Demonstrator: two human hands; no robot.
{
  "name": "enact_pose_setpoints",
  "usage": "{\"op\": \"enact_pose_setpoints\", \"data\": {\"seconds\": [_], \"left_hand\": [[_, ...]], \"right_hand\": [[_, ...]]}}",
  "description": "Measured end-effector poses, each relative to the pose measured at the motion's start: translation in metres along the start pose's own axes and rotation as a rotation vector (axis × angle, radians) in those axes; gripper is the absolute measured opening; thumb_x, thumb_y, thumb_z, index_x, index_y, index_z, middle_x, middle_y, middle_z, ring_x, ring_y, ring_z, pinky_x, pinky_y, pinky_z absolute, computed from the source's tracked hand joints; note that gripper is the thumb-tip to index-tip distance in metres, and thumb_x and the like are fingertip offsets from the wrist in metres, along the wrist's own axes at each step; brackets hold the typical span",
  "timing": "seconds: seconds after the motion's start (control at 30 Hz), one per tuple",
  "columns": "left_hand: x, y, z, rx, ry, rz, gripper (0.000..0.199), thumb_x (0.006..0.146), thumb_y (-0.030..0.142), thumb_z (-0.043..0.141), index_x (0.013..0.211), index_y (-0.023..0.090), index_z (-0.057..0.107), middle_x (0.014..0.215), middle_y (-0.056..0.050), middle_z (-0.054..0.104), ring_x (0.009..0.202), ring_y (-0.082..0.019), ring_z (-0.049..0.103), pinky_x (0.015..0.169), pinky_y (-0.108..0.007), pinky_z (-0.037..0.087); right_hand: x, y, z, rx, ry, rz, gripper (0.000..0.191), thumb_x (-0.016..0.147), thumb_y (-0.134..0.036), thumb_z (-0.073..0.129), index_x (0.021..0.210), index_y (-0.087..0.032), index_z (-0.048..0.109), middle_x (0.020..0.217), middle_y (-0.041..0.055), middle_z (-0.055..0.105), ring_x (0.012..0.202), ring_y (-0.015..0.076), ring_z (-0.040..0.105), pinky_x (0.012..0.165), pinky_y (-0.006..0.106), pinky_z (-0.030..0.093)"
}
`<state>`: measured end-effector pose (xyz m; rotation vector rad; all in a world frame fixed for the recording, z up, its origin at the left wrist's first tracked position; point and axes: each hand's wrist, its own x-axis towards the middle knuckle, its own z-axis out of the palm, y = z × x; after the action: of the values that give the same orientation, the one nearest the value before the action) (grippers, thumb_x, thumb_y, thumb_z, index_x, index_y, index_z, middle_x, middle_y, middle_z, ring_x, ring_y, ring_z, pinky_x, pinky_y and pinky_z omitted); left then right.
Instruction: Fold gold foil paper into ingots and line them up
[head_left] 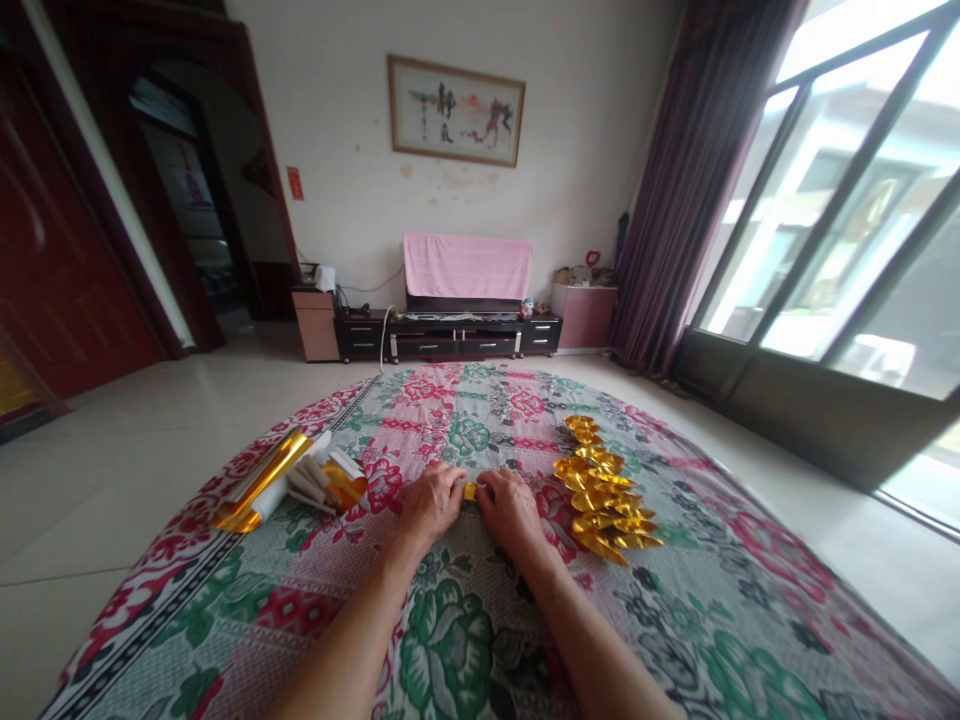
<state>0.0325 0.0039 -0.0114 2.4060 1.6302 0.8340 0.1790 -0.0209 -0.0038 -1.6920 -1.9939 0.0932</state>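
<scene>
My left hand (435,502) and my right hand (510,508) face each other over the middle of the cloth, fingers closed. Between them shows a small piece of gold foil paper (470,492), pinched at both ends; most of it is hidden under the fingers. To the right of my right hand stands a row of folded gold paper pieces (600,485) with pointed tips. Off to the left lie a gold foil roll (274,470) and a pile of white and gold paper strips (319,475).
A flowered cloth (450,640) in red, green and grey covers the surface under my hands. Beyond it stand a low black cabinet (457,338) and a pink-cloth-covered television (469,265). Dark curtains (664,200) and a glass door (817,220) are at the right.
</scene>
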Motion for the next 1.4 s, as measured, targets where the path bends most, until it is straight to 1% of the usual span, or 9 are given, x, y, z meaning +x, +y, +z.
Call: {"op": "enact_pose_setpoints", "data": {"seconds": [0.17, 0.33, 0.47, 0.57, 0.67, 0.87, 1.17, 1.4], "left_hand": [[0.0002, -0.0009, 0.0007, 0.007, -0.002, 0.002, 0.028, 0.084, 0.018, 0.042, 0.101, 0.020, 0.064, 0.094, -0.006, 0.064, 0.090, -0.017, 0.057, 0.083, -0.028, 0.043], [-0.0002, -0.0018, 0.0023, 0.014, 0.009, 0.009, 0.028, 0.083, 0.016, 0.043, 0.102, 0.020, 0.064, 0.092, -0.006, 0.063, 0.088, -0.017, 0.057, 0.082, -0.028, 0.043], [-0.0020, 0.0000, -0.0001, 0.031, 0.026, 0.003, 0.022, 0.082, 0.018, 0.048, 0.096, 0.020, 0.065, 0.086, -0.005, 0.060, 0.084, -0.017, 0.055, 0.080, -0.027, 0.043], [-0.0037, 0.0012, -0.0019, 0.030, 0.042, 0.014, 0.019, 0.083, 0.021, 0.049, 0.088, 0.021, 0.067, 0.083, -0.005, 0.058, 0.084, -0.017, 0.054, 0.080, -0.028, 0.042], [-0.0046, 0.0014, -0.0023, 0.028, 0.040, 0.038, 0.020, 0.084, 0.022, 0.048, 0.084, 0.021, 0.068, 0.082, -0.005, 0.058, 0.084, -0.016, 0.053, 0.080, -0.028, 0.042], [-0.0048, 0.0019, -0.0025, 0.043, 0.035, 0.048, 0.020, 0.084, 0.021, 0.048, 0.085, 0.021, 0.067, 0.083, -0.005, 0.056, 0.085, -0.017, 0.053, 0.081, -0.029, 0.041], [-0.0044, -0.0001, -0.0017, 0.032, 0.039, 0.056, 0.017, 0.084, 0.021, 0.049, 0.083, 0.019, 0.065, 0.084, -0.005, 0.057, 0.085, -0.017, 0.053, 0.080, -0.030, 0.042], [-0.0043, -0.0022, -0.0001, 0.005, 0.038, 0.053, 0.014, 0.082, 0.019, 0.049, 0.082, 0.019, 0.063, 0.085, -0.005, 0.058, 0.086, -0.017, 0.053, 0.080, -0.030, 0.042]], "right_hand": [[-0.0008, -0.0020, -0.0022, -0.019, -0.001, 0.009, 0.020, 0.084, -0.027, 0.049, 0.092, -0.021, 0.066, 0.086, 0.0059, 0.063, 0.083, 0.0170, 0.056, 0.073, 0.024, 0.036], [-0.0027, -0.0042, -0.0046, -0.031, 0.024, 0.016, 0.020, 0.084, -0.027, 0.049, 0.082, -0.021, 0.069, 0.080, 0.0059, 0.062, 0.078, 0.0165, 0.055, 0.070, 0.025, 0.035], [-0.0035, -0.0044, -0.0047, -0.016, 0.037, 0.031, 0.021, 0.084, -0.027, 0.050, 0.077, -0.022, 0.070, 0.078, 0.0053, 0.061, 0.077, 0.0156, 0.054, 0.069, 0.024, 0.035], [-0.0037, -0.0039, -0.0042, -0.017, 0.043, 0.038, 0.022, 0.084, -0.027, 0.050, 0.075, -0.022, 0.070, 0.078, 0.0053, 0.061, 0.077, 0.0157, 0.053, 0.069, 0.024, 0.035], [-0.0038, -0.0030, -0.0029, -0.008, 0.044, 0.032, 0.022, 0.084, -0.027, 0.050, 0.076, -0.022, 0.069, 0.079, 0.0052, 0.060, 0.077, 0.0154, 0.053, 0.070, 0.024, 0.034], [-0.0027, -0.0014, 0.0013, -0.006, 0.064, 0.029, 0.019, 0.083, -0.027, 0.052, 0.080, -0.022, 0.070, 0.080, 0.0056, 0.061, 0.080, 0.0169, 0.053, 0.072, 0.026, 0.035], [-0.0014, -0.0060, -0.0022, -0.051, 0.028, 0.058, 0.017, 0.083, -0.028, 0.052, 0.081, -0.020, 0.067, 0.085, 0.0078, 0.063, 0.081, 0.0189, 0.054, 0.073, 0.028, 0.035], [-0.0032, -0.0078, -0.0004, -0.037, 0.043, 0.076, 0.015, 0.083, -0.024, 0.050, 0.079, -0.019, 0.064, 0.089, 0.0084, 0.062, 0.084, 0.0196, 0.054, 0.076, 0.029, 0.034]]}}
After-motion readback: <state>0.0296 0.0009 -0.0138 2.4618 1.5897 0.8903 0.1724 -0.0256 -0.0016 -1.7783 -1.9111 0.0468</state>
